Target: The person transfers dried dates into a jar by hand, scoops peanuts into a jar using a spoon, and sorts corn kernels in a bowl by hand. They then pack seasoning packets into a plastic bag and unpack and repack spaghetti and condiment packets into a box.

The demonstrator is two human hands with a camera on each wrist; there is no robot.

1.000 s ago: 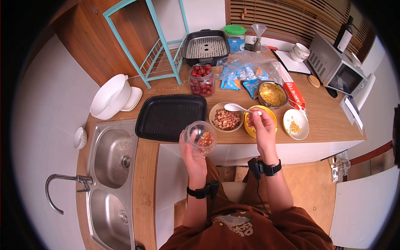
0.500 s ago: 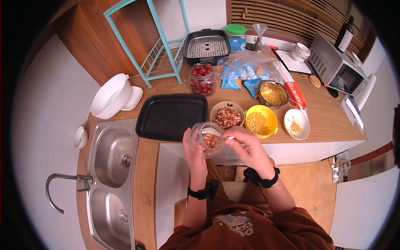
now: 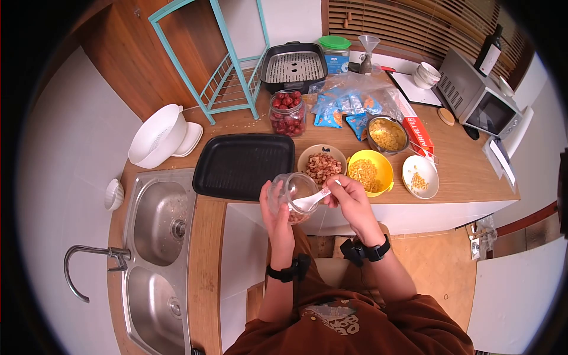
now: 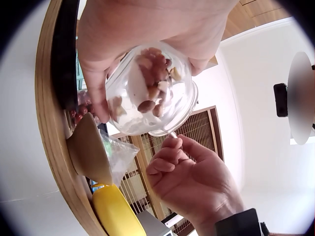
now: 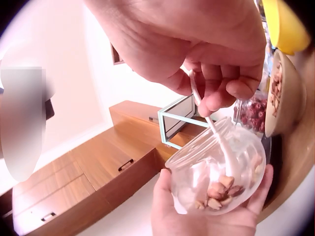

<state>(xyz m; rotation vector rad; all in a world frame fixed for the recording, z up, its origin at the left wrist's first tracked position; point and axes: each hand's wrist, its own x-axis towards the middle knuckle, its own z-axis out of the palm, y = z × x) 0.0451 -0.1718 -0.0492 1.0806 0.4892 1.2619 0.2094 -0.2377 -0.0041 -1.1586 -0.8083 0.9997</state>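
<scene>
Ok so head cam 1st: left hand (image 3: 277,223) is cupped round a clear jar (image 3: 291,195), held up just off the front edge of the bench (image 3: 467,174). Right hand (image 3: 353,207) pinches a white spoon (image 3: 319,196) by the handle, w/ the scoop end inside the jar. Jar looks tipped a bit toward the spoon, prob so it gets an easy way in. Tan bowl (image 3: 341,158) of nut pieces, yellow bowl (image 3: 386,170) and white dish (image 3: 431,171) sit in a row near the edge, IMO for quick reach. Black grill pan (image 3: 244,165) is just left of them. Surface is wood w/ a fair bit of clutter, e.g. jar of red fruit (image 3: 287,112) and a microwave (image 3: 485,100) further back, plus a steel sink (image 3: 158,222) on the left and blinds (image 3: 414,29) behind.

Left wrist cam: fingers and thumb wrap the glass from opp. sides, prob to steady it. Reddish nuts (image 4: 155,73) show thru the glass. Right hand's fingers are curled, only a bit of handle visible there.

Right wrist cam: spoon slants down thru the mouth, tip right by the nuts; can't tell if it's loaded tbh. Bkgd = wood cabinets (image 5: 103,162) and pale walls.
</scene>
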